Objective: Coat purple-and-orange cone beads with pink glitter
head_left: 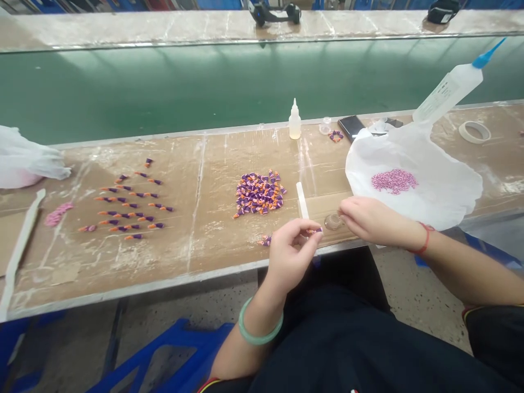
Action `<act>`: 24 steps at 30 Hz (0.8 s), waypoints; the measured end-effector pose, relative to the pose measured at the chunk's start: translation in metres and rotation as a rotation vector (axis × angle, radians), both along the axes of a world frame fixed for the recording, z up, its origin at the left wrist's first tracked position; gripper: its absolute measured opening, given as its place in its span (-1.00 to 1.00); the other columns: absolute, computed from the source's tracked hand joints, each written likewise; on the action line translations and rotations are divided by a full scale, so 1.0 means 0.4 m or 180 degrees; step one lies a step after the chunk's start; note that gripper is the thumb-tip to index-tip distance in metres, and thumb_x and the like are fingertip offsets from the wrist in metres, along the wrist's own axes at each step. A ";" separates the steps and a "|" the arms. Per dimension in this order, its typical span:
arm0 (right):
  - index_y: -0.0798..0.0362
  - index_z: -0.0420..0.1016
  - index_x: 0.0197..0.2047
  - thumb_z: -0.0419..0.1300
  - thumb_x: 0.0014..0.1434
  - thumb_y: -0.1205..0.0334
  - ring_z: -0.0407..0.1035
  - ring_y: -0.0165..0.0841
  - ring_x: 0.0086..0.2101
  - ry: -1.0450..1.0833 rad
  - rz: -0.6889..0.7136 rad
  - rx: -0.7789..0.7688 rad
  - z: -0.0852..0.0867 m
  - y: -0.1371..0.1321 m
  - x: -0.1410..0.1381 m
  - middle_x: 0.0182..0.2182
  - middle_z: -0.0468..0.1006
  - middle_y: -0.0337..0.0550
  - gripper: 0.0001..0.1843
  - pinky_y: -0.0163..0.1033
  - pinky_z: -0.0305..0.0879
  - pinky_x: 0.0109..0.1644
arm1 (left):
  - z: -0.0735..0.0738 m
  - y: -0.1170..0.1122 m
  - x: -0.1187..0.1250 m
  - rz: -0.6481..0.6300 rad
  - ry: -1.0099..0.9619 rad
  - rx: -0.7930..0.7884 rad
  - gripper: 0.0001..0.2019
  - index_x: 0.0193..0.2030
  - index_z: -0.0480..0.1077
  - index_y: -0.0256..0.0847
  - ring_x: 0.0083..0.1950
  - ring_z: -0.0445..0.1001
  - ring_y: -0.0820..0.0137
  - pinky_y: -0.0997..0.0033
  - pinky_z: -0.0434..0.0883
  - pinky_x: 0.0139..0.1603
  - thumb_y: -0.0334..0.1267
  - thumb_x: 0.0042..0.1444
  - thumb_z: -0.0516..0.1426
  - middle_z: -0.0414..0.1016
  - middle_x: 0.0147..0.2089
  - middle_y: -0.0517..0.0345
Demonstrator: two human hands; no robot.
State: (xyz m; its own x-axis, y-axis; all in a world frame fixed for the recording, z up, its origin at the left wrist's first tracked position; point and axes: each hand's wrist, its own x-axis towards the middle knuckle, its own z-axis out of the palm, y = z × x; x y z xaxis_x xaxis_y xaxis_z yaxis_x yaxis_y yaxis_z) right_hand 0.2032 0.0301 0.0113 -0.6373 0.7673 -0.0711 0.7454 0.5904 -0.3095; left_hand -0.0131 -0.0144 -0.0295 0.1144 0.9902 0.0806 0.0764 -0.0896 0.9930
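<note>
My left hand [291, 252] pinches a small purple-and-orange figurine [314, 231] between thumb and fingers, just over the table's front edge. Beside it, my right hand [366, 221] is closed in a pinch at the rim of a small round see-through dish [333, 221]; whatever its fingertips hold is hidden. Close behind my left hand lies a white flat stick [302, 200]. A few more purple-and-orange pieces [265, 240] touch the table left of that hand. Farther back sits a heap of similar figurines [260, 192]. Tiny pink pieces [394, 180] rest on a white sheet [448, 188] at right.
Figurines [131, 214] lie in rows at left, near a pink cluster [58, 214] and a white plastic bag [28, 155]. Along the back stand a small dropper bottle [295, 123], a phone [351, 127] and a large tilted bottle [450, 93]. A tape roll [475, 132] lies far right.
</note>
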 end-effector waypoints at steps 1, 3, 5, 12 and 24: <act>0.04 0.18 -0.41 -0.01 0.29 0.38 0.16 -0.37 -0.49 -0.0178 0.0038 0.0041 0.002 0.002 -0.001 -0.50 0.31 -0.21 -0.79 -0.28 0.03 -0.37 | -0.007 0.000 -0.005 -0.0024 -0.0115 -0.0085 -0.94 -0.28 0.54 -0.24 -0.39 0.50 0.46 0.52 0.44 -0.38 -0.33 0.11 0.24 0.57 -0.32 0.10; 0.06 0.23 -0.40 0.01 0.26 0.43 0.18 -0.36 -0.48 -0.0509 0.0128 0.0139 0.007 0.007 -0.007 -0.49 0.34 -0.18 -0.81 -0.28 0.02 -0.37 | -0.021 -0.003 -0.013 -0.0101 -0.0321 -0.0268 -0.95 -0.29 0.53 -0.24 -0.39 0.51 0.46 0.51 0.46 -0.35 -0.33 0.11 0.23 0.56 -0.35 0.11; 0.07 0.26 -0.41 0.04 0.24 0.44 0.18 -0.34 -0.47 -0.0770 0.0235 0.0227 0.011 0.011 -0.015 -0.49 0.35 -0.16 -0.82 -0.28 0.00 -0.37 | -0.034 -0.007 -0.020 -0.0162 -0.0448 -0.0461 -0.96 -0.32 0.52 -0.24 -0.41 0.50 0.46 0.51 0.45 -0.35 -0.33 0.11 0.23 0.53 -0.40 0.15; 0.10 0.33 -0.40 0.06 0.31 0.40 0.15 -0.34 -0.49 -0.1168 0.0563 0.0497 0.024 0.015 -0.039 -0.51 0.37 -0.15 -0.78 -0.25 -0.10 -0.41 | -0.039 -0.015 -0.023 -0.0118 -0.0722 -0.0815 -0.93 -0.35 0.47 -0.23 -0.44 0.47 0.49 0.53 0.44 -0.37 -0.33 0.05 0.27 0.46 -0.46 0.22; 0.14 0.40 -0.34 0.08 0.28 0.46 0.22 -0.31 -0.46 -0.1197 0.0691 0.0390 0.026 0.009 -0.049 -0.48 0.43 -0.11 -0.84 -0.23 -0.08 -0.39 | -0.036 -0.010 -0.016 -0.0108 -0.0858 -0.0829 -0.86 -0.37 0.47 -0.24 -0.45 0.50 0.48 0.51 0.47 -0.38 -0.25 0.03 0.32 0.47 -0.47 0.22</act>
State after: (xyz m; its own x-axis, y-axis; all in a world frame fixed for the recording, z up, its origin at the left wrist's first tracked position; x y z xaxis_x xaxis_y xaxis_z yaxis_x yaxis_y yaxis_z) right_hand 0.1836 0.0338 0.0218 -0.7316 0.6360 -0.2455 0.6476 0.7609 0.0410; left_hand -0.0193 -0.0185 -0.0439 0.1565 0.9775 -0.1416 -0.1895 0.1705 0.9670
